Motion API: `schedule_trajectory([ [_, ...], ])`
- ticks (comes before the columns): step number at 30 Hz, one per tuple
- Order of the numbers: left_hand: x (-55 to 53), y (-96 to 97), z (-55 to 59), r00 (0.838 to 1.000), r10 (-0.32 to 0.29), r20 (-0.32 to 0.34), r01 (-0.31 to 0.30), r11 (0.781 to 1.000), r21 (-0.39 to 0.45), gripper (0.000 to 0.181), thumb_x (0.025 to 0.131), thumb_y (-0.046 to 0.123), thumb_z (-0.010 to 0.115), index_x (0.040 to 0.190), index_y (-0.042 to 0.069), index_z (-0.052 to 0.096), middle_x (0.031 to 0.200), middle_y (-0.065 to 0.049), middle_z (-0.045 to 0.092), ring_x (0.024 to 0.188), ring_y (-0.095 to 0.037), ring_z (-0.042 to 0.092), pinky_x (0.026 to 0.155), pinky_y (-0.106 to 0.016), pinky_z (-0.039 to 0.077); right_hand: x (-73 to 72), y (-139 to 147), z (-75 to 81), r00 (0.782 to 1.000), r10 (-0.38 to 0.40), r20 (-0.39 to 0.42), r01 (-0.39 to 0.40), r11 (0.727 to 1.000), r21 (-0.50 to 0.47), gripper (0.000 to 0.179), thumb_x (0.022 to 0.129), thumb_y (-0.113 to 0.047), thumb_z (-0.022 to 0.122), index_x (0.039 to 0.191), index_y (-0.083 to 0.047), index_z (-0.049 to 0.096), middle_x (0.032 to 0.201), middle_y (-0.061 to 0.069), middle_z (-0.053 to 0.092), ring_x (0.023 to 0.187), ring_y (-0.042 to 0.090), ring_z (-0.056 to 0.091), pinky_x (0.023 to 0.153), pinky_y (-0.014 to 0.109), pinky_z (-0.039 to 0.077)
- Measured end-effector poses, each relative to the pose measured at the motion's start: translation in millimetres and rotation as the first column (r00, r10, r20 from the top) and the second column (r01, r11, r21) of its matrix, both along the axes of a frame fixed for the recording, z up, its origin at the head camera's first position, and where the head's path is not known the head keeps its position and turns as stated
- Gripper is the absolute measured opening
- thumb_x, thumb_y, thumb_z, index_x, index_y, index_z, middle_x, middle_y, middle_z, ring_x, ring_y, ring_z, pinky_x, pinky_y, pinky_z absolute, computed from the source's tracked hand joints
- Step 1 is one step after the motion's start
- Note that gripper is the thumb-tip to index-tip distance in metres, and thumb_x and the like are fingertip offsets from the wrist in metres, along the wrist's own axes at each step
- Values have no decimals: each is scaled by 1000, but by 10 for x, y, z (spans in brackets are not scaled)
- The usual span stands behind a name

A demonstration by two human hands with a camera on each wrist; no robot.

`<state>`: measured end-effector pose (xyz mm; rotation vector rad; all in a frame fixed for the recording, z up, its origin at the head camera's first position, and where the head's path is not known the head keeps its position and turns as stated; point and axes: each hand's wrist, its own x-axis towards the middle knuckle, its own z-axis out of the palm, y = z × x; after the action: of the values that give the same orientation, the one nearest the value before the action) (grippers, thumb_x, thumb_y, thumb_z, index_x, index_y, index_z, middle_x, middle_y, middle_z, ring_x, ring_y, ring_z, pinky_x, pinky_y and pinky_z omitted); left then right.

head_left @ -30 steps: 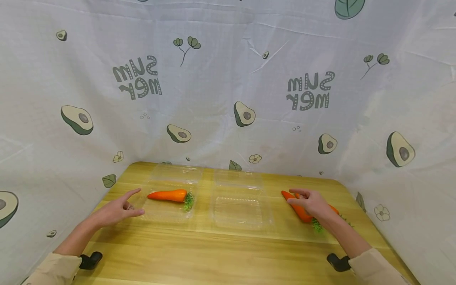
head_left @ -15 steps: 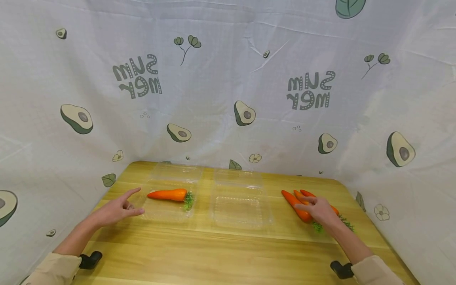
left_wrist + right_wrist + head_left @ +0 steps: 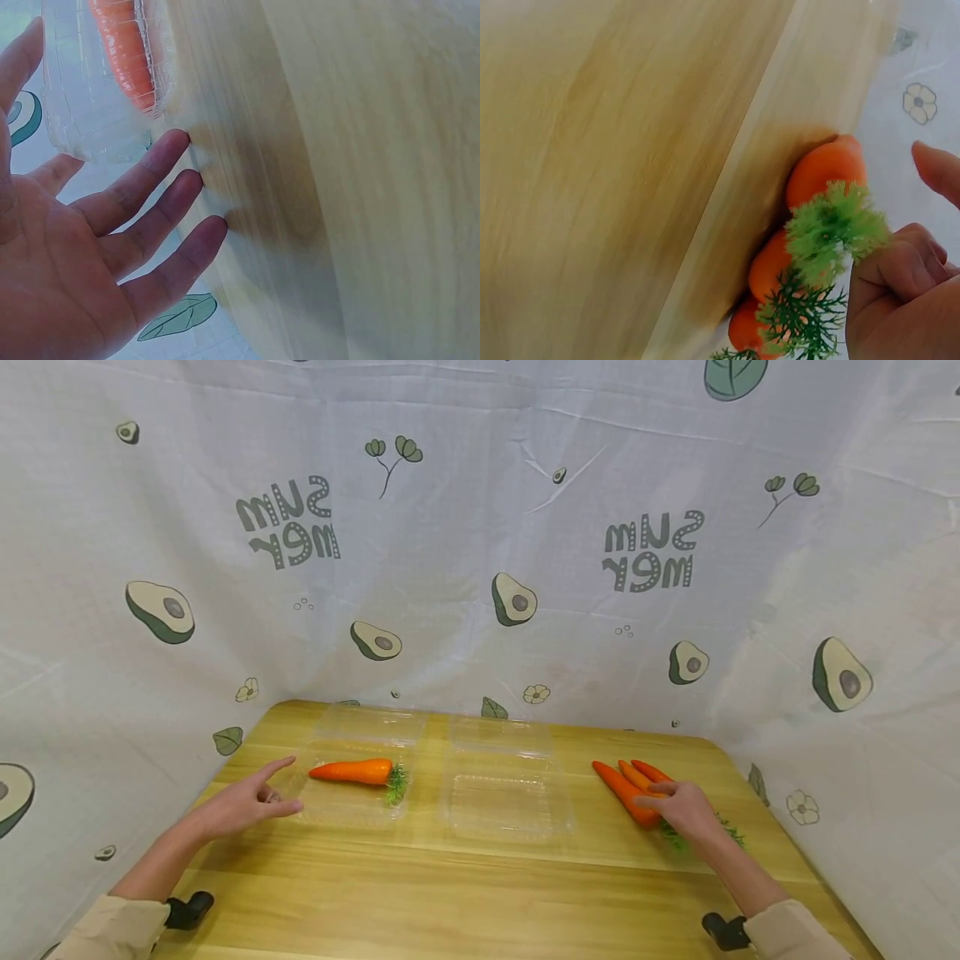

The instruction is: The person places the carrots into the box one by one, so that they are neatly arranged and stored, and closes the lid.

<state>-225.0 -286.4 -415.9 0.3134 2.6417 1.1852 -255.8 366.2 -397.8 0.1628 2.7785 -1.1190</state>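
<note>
An orange carrot (image 3: 351, 771) with a green leafy top lies in the left clear plastic container (image 3: 333, 810), whose lid is folded back. Beside that container's left edge, my left hand (image 3: 243, 806) stays with thumb and forefinger spread, holding nothing. The left wrist view shows its fingers (image 3: 161, 161) relaxed and apart. My right hand (image 3: 686, 810) is over three more carrots at the right, nearest the middle carrot (image 3: 632, 773); its thumb (image 3: 937, 169) is extended. The near carrot (image 3: 624, 792) and far carrot (image 3: 649, 769) lie alongside. The hand partly hides their leafy ends.
A second clear plastic container (image 3: 498, 806) stands open in the middle with nothing in it. The wooden table (image 3: 420, 893) is backed by a white cloth (image 3: 450, 552) printed with avocados. Black wrist mounts (image 3: 189, 910) sit at both sleeves.
My right hand has moved right and slightly nearer to me across the carrots, uncovering the tips of the middle and far ones. My left hand has hardly moved.
</note>
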Motion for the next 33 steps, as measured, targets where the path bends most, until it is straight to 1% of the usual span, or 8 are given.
schedule_trajectory([
  [6,0,-12,7,1000,-3,5,3,1000,10,92,97,31,69,161,1,10,69,1,42,59,-10,34,55,-27,32,-8,28,-27,1000,2,-19,0,995,97,67,92,-33,72,130,20,55,142,44,41,128,59,40,102,62,41],
  [10,2,-26,15,1000,-7,4,7,1000,16,91,97,30,68,161,1,9,68,2,41,58,-10,33,54,-27,31,-46,38,-71,1000,-3,-13,5,993,121,68,91,-31,74,129,22,54,138,43,45,123,58,44,98,58,44],
  [15,7,-20,11,1000,-18,0,18,999,38,92,97,30,68,161,0,9,66,3,40,57,-9,33,54,-28,31,-73,31,-76,1000,3,-5,-2,986,165,67,89,-29,75,127,22,55,135,42,48,120,57,47,96,57,46],
  [21,3,6,3,1000,-23,2,23,999,36,92,97,31,68,160,-1,9,66,3,43,58,-9,34,55,-27,32,-26,26,-65,999,36,-6,-34,967,252,62,86,-28,77,119,23,60,125,42,56,106,50,58,87,52,50],
  [27,-3,-3,-11,1000,-6,3,6,1000,1,92,96,33,69,160,0,11,67,2,44,59,-10,34,56,-27,31,-19,26,-96,998,54,-14,-49,964,262,60,86,-27,79,116,22,62,120,42,59,96,41,62,77,43,52],
  [29,0,-9,-13,1000,-3,5,3,1000,3,92,96,33,69,160,0,12,67,2,43,59,-10,33,56,-27,31,-41,29,-107,998,65,-26,-55,958,281,57,85,-29,79,111,20,65,111,39,63,89,37,62,73,39,49],
  [31,4,-10,-14,1000,-3,7,3,1000,11,92,96,33,69,160,0,11,66,2,42,59,-10,33,56,-27,30,-61,35,-124,998,65,-26,-55,959,278,46,84,-29,79,100,13,71,85,28,64,73,29,56,65,34,43],
  [33,8,-9,-14,1000,-4,1,4,1000,19,92,96,32,70,160,0,12,67,2,42,59,-10,34,56,-27,31,-79,41,-140,998,59,-26,-50,962,270,34,84,-29,79,85,4,71,65,10,52,62,20,43,59,30,34],
])
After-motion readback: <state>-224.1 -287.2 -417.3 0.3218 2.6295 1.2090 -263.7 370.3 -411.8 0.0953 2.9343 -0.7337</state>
